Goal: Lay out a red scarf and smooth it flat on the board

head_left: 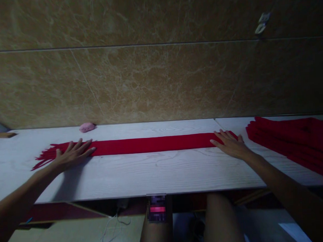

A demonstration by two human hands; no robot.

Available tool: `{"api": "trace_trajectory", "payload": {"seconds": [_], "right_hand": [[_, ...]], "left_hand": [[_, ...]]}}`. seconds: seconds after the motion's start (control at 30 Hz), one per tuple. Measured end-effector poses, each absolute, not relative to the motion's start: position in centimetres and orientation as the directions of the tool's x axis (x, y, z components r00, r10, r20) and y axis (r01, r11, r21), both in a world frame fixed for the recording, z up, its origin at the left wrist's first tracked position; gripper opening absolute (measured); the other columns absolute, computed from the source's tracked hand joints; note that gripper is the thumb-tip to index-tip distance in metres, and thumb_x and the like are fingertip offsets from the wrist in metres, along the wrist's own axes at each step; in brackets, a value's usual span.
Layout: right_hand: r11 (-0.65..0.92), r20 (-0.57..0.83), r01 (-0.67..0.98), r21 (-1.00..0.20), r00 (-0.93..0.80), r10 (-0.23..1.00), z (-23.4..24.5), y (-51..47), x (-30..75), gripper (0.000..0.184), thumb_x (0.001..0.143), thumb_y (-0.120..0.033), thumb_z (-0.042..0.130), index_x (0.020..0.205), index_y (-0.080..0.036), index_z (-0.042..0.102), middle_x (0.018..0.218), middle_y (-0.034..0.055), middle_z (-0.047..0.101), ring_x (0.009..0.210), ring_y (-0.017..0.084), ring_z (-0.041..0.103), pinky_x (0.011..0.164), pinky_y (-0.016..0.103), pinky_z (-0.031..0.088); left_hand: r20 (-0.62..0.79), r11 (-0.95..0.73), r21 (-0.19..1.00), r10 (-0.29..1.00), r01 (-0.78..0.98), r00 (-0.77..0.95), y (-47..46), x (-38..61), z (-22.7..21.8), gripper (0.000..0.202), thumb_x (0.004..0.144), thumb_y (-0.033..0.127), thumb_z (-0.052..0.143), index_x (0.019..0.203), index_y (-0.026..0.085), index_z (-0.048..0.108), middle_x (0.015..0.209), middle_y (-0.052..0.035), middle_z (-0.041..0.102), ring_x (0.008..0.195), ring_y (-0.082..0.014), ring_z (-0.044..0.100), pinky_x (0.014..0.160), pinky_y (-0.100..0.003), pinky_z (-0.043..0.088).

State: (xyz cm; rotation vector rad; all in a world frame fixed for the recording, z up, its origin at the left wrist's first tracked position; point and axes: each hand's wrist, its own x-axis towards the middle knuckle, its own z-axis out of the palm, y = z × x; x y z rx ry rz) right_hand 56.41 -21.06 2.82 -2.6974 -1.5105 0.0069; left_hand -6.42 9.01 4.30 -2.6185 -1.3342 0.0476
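A long red scarf (152, 144) lies stretched flat across the white wood-grain table (164, 174). Its fringe (44, 156) spreads out at the left end. My left hand (73, 153) rests open on the scarf close to that fringe, fingers spread. Near the scarf's right end, my right hand (229, 143) lies open on the cloth, its fingers also apart. The right end of the scarf is partly hidden beneath this hand.
Folded red cloth (298, 140) is piled at the table's right. A small pink lump (87, 127) sits by the brown marbled wall (149, 82). At far left is a brown wooden piece (3, 135). A white cable (110, 230) lies on the floor.
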Motion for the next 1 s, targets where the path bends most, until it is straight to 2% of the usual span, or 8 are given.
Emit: {"api": "trace_trajectory", "payload": {"seconds": [0.07,0.13,0.2,0.4,0.6,0.73,0.83,1.0], "right_hand": [[-0.515,0.008,0.856,-0.044,0.515,0.857,3.7,-20.6,56.4,0.078,0.102,-0.068,0.024,0.165,-0.022,0.031,0.172,0.0126,0.021,0.159,0.041,0.016,0.121,0.077,0.014],[-0.497,0.022,0.867,-0.048,0.498,0.867,4.6,-19.6,56.1,0.079,0.102,-0.068,0.024,0.166,-0.022,0.03,0.172,0.0118,0.02,0.159,0.041,0.016,0.122,0.076,0.015],[-0.478,0.029,0.877,-0.053,0.48,0.877,5.4,-18.4,55.6,0.079,0.102,-0.068,0.023,0.166,-0.021,0.029,0.172,0.0119,0.019,0.159,0.04,0.016,0.122,0.076,0.015],[-0.459,-0.005,0.885,-0.08,0.461,0.888,4.9,-16.3,54.1,0.077,0.103,-0.067,0.023,0.166,-0.024,0.03,0.173,0.0098,0.017,0.159,0.037,0.016,0.124,0.072,0.013],[-0.462,0.019,0.885,-0.063,0.464,0.886,2.6,-17.1,54.8,0.07,0.105,-0.06,0.027,0.164,-0.024,0.033,0.172,0.0088,0.021,0.16,0.033,0.016,0.126,0.067,0.015],[-0.482,-0.011,0.872,-0.086,0.482,0.876,3.2,-16.8,54.8,0.07,0.105,-0.062,0.03,0.164,-0.025,0.033,0.172,0.0098,0.021,0.159,0.035,0.017,0.125,0.07,0.015],[-0.437,0.073,0.893,-0.105,0.445,0.892,4.3,-15.9,53.4,0.07,0.106,-0.061,0.03,0.164,-0.023,0.034,0.171,0.012,0.022,0.16,0.036,0.016,0.125,0.07,0.013],[-0.236,0.173,0.96,-0.15,0.26,0.95,5.4,-12.7,47.9,0.06,0.109,-0.052,0.031,0.161,-0.024,0.04,0.171,0.0111,0.023,0.16,0.034,0.017,0.125,0.068,0.013]], "left_hand": [[0.101,-0.526,-0.161,0.833,0.835,0.544,8.8,-4.2,5.0,0.054,0.107,0.037,0.03,0.156,0.023,0.05,0.174,-0.0142,0.018,0.158,-0.0526,0.002,0.112,-0.087,0.013],[0.137,-0.503,-0.084,0.849,0.86,0.51,8.1,-0.7,5.9,0.062,0.109,0.045,0.02,0.162,0.019,0.037,0.174,-0.0165,0.013,0.159,-0.0488,0.003,0.115,-0.083,0.016],[0.138,-0.559,-0.011,0.821,0.829,0.554,7.3,3.4,6.7,0.065,0.109,0.05,0.015,0.166,0.021,0.027,0.175,-0.0157,0.013,0.16,-0.0448,0.006,0.118,-0.078,0.018],[-0.037,-0.618,0.078,0.782,0.782,0.622,5.2,11.7,6.3,0.065,0.107,0.055,0.022,0.167,0.029,0.022,0.175,-0.007,0.011,0.161,-0.0416,-0.001,0.121,-0.077,0.01],[-0.086,-0.621,0.014,0.78,0.784,0.619,4.6,11.5,4.5,0.065,0.106,0.058,0.024,0.166,0.034,0.022,0.175,-0.0017,0.013,0.161,-0.0371,0.006,0.124,-0.072,0.012],[-0.118,-0.604,0.02,0.79,0.796,0.602,4.9,12.1,5.4,0.07,0.104,0.061,0.025,0.167,0.031,0.021,0.174,-0.0044,0.013,0.161,-0.0396,0.005,0.123,-0.075,0.013],[-0.023,-0.607,0.072,0.792,0.791,0.61,4.3,15.2,7.0,0.071,0.104,0.063,0.024,0.167,0.029,0.023,0.174,-0.0061,0.014,0.161,-0.0401,0.005,0.123,-0.075,0.011],[0.064,-0.805,0.2,0.579,0.558,0.813,1.4,23.7,8.0,0.064,0.107,0.058,0.02,0.164,0.032,0.032,0.174,-0.0037,0.018,0.162,-0.0361,0.004,0.125,-0.073,0.006]]}}
